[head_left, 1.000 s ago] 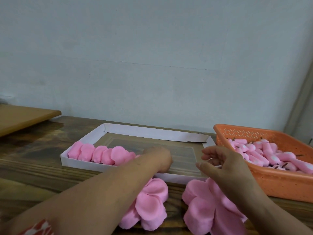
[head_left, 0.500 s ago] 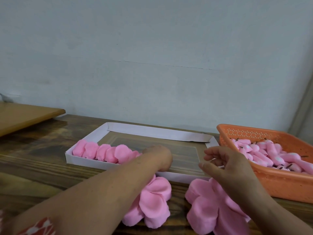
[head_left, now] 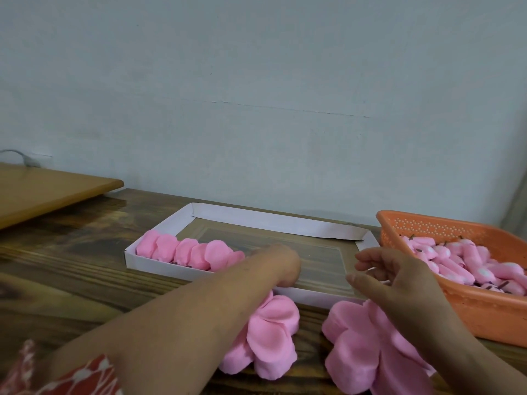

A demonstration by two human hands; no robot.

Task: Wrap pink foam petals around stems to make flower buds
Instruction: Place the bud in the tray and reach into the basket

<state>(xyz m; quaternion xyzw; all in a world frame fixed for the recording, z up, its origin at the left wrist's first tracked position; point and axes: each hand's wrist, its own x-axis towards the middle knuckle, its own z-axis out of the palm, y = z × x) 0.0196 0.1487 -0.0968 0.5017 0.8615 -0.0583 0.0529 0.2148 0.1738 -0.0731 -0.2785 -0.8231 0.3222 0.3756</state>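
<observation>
Pink foam petals (head_left: 272,334) fanned on table, wrapped buds (head_left: 467,262) piled in basket

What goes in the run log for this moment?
left hand: fist in white tray | right hand: open, empty, over tray | buds: row in tray | basket: buds

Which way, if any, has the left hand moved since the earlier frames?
No. The left hand keeps its place over the white tray near wall, just right of the petal row.

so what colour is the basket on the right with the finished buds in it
Orange, with a perforated wall; the basket shows best in the head view, the only one here.
</observation>
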